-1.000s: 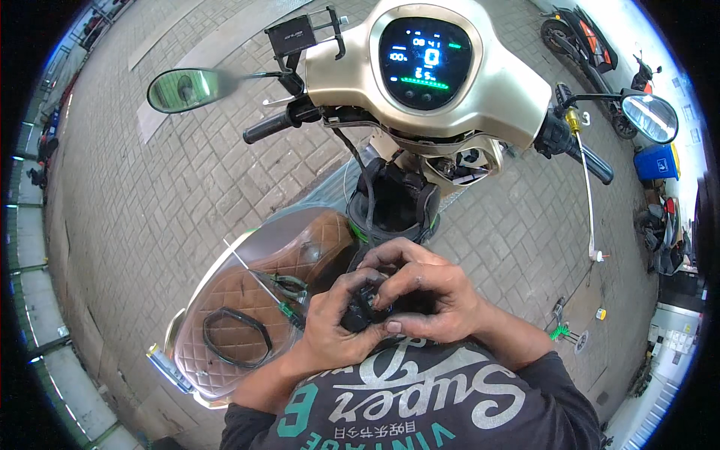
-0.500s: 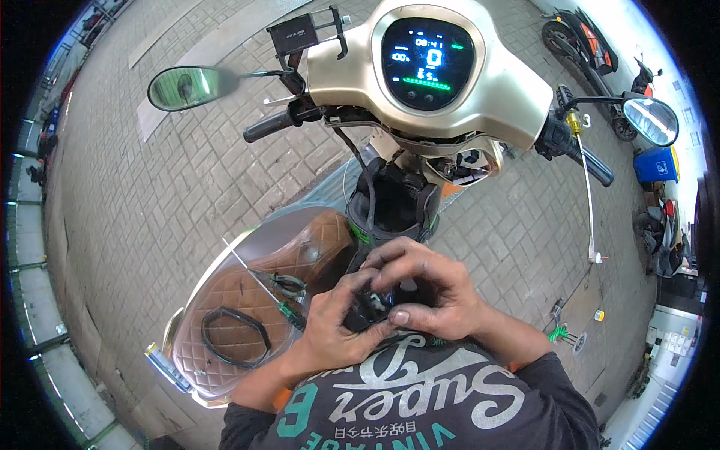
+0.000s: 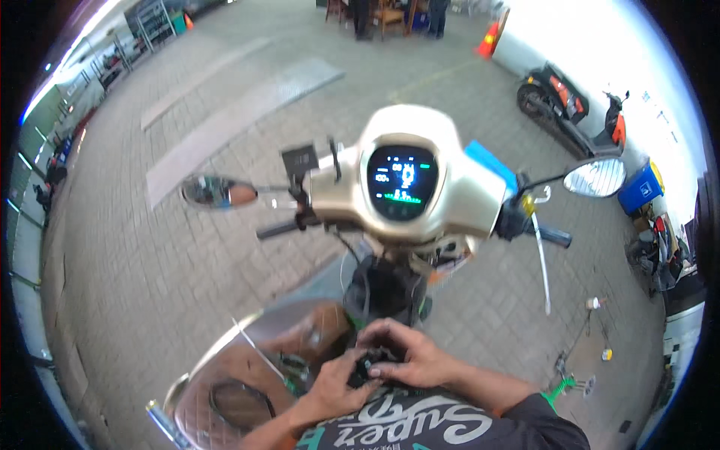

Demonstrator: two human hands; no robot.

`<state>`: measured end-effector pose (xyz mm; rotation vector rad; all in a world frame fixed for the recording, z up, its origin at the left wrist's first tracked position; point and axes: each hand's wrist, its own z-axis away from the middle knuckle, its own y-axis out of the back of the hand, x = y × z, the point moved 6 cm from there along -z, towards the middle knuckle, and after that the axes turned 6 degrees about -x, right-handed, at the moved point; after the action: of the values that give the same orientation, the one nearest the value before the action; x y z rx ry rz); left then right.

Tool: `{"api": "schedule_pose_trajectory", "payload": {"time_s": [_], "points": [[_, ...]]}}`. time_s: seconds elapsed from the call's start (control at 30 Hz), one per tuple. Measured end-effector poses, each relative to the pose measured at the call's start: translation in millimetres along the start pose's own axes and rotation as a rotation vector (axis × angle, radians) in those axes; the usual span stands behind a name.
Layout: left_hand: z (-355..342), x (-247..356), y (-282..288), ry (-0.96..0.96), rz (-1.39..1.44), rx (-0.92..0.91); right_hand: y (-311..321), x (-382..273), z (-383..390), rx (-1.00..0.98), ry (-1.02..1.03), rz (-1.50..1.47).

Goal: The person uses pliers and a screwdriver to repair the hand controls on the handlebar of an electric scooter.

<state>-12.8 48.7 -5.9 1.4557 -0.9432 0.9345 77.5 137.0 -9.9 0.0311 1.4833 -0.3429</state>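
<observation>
I sit at a cream electric scooter (image 3: 420,150) with a lit dashboard screen (image 3: 401,182). Both hands meet low in the frame, close to my chest. My left hand (image 3: 334,382) and my right hand (image 3: 409,356) are closed together around a small black part (image 3: 367,369), which they mostly hide. The hands hover above the scooter's brown quilted floor mat (image 3: 300,345), just behind the black front compartment (image 3: 382,289).
Mirrors stick out left (image 3: 217,191) and right (image 3: 596,178) of the handlebar. A black and orange scooter (image 3: 570,105) stands at the back right, a blue bin (image 3: 641,187) beside it. Small parts lie on the brick paving at right (image 3: 596,304). People stand far back (image 3: 364,15).
The view has tilted upward, so the scooter and hands sit lower in the picture and the far yard shows. Both hands stay closed on the black part, fingers shifted slightly.
</observation>
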Motion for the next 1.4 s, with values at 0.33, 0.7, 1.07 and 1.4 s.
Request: {"api": "schedule_pose_trajectory", "payload": {"time_s": [0.33,0.7,1.07,1.4], "points": [[-10,-18,-6,0.022,0.163,0.142,13,3,-11,0.056,0.086,0.039],[-7,-37,-14,0.078,0.295,0.208,9,-18,-1,-0.044,0.232,0.202],[-6,-16,-5,0.035,0.0,0.252,14,-18,-4,-0.014,0.195,0.055],[-12,12,-3,-0.066,0.01,0.056,10,-17,-2,0.004,0.117,-0.126]]}}
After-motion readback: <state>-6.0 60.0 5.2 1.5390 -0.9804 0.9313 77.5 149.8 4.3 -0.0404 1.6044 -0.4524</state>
